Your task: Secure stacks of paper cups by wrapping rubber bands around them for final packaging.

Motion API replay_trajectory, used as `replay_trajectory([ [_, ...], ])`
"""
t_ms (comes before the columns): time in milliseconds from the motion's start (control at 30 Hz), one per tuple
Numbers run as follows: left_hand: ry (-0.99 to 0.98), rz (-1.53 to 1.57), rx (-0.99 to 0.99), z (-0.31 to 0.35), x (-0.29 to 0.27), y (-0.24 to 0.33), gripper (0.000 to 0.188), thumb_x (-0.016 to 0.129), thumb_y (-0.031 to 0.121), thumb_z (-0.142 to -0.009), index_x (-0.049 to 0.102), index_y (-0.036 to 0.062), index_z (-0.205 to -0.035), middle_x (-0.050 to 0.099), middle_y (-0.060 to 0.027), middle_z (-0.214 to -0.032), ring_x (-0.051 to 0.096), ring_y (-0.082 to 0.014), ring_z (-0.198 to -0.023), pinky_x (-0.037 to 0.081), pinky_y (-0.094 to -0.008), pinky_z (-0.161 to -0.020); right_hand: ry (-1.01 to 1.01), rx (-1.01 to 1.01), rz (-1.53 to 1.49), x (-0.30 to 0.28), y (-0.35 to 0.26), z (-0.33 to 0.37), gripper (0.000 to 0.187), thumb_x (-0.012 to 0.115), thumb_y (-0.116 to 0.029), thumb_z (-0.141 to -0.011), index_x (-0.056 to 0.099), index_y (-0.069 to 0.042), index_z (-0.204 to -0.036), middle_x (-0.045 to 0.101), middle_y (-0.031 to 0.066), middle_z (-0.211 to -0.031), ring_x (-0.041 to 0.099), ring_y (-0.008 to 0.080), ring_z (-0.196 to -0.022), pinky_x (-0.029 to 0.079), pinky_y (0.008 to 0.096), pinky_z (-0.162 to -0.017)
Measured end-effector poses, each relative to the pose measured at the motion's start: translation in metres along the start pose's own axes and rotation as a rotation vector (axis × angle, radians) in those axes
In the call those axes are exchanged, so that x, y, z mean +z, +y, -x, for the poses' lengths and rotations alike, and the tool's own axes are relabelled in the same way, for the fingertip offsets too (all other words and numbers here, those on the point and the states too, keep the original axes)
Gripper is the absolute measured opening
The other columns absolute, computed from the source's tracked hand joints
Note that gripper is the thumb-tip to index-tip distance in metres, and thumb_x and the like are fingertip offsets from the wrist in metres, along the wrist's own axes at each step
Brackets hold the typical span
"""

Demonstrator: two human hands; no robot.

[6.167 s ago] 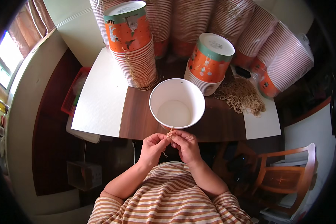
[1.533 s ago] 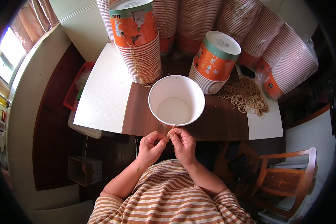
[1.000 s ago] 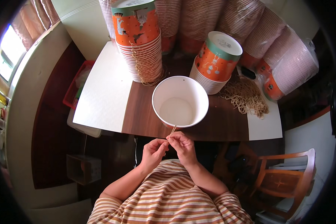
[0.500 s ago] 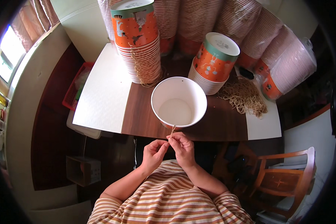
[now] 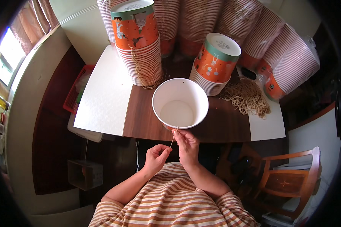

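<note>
A white-lined paper bucket (image 5: 178,109) stands upright at the table's near edge, its mouth facing me. A thin tan cord (image 5: 172,142) runs from the near rim down toward me. My left hand (image 5: 156,157) pinches the cord's lower end between thumb and fingertips, below the table edge. Up at the rim, my right hand (image 5: 186,145) has its fingers closed around the cord close to the bucket wall. The exact knot or hole there is hidden by the fingertips.
Behind the bucket stand an upside-down orange bucket stack (image 5: 138,56) draped with cords and a shorter stack (image 5: 216,64). A heap of tan cords (image 5: 248,98) lies to the right. Plastic-wrapped stacks (image 5: 201,22) line the back. A wooden chair (image 5: 288,181) is at lower right.
My right hand has moved up and away from the left, closer to the bucket's rim. A stretch of cord now shows between the two hands.
</note>
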State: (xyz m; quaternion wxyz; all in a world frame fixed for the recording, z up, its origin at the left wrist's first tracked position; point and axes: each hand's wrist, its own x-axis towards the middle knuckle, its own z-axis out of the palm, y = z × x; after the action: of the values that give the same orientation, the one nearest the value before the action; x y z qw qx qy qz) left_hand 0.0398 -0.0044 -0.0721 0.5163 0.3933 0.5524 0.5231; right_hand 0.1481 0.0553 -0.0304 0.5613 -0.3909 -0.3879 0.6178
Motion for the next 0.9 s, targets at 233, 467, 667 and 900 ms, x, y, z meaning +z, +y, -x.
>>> replay_trajectory([
  [233, -0.016, -0.029, -0.022, 0.000, -0.002, -0.013, 0.013, 0.058, 0.010, -0.089, 0.064, -0.0017, -0.086, 0.055, 0.0043, -0.065, 0.045, -0.0015, -0.058, 0.036, -0.0188, -0.051, -0.001, -0.079, 0.089, -0.001, -0.001, -0.003, 0.011, 0.062, -0.009, -0.089, 0.065, 0.001, -0.091, 0.064, 0.0013, -0.081, 0.052, 0.0041, -0.070, 0.042, 0.0192, -0.063],
  [467, -0.038, -0.002, -0.046, 0.001, 0.000, -0.011, 0.013, 0.058, 0.010, -0.089, 0.064, -0.0015, -0.085, 0.056, 0.0039, -0.065, 0.045, -0.0016, -0.058, 0.036, -0.0188, -0.051, 0.022, -0.109, 0.230, 0.003, -0.011, -0.004, 0.012, 0.062, -0.010, -0.090, 0.065, 0.001, -0.087, 0.060, 0.0004, -0.067, 0.051, 0.0035, -0.060, 0.040, 0.0181, -0.056],
  [667, -0.054, 0.009, -0.060, 0.002, 0.000, -0.010, 0.012, 0.058, 0.009, -0.089, 0.063, -0.0015, -0.085, 0.056, 0.0036, -0.065, 0.045, -0.0014, -0.058, 0.036, -0.0187, -0.051, 0.051, -0.093, 0.232, 0.004, -0.018, -0.007, 0.014, 0.061, -0.011, -0.090, 0.064, 0.001, -0.083, 0.059, 0.0008, -0.061, 0.053, 0.0045, -0.054, 0.042, 0.0185, -0.053],
  [900, -0.067, 0.035, -0.065, 0.002, 0.001, -0.011, 0.012, 0.058, 0.008, -0.088, 0.063, -0.0015, -0.083, 0.056, 0.0038, -0.064, 0.044, -0.0013, -0.056, 0.035, -0.0189, -0.049, 0.059, -0.104, 0.253, 0.004, -0.018, -0.012, 0.014, 0.061, -0.010, -0.090, 0.064, 0.001, -0.082, 0.059, 0.0006, -0.060, 0.052, 0.0044, -0.052, 0.042, 0.0188, -0.051],
])
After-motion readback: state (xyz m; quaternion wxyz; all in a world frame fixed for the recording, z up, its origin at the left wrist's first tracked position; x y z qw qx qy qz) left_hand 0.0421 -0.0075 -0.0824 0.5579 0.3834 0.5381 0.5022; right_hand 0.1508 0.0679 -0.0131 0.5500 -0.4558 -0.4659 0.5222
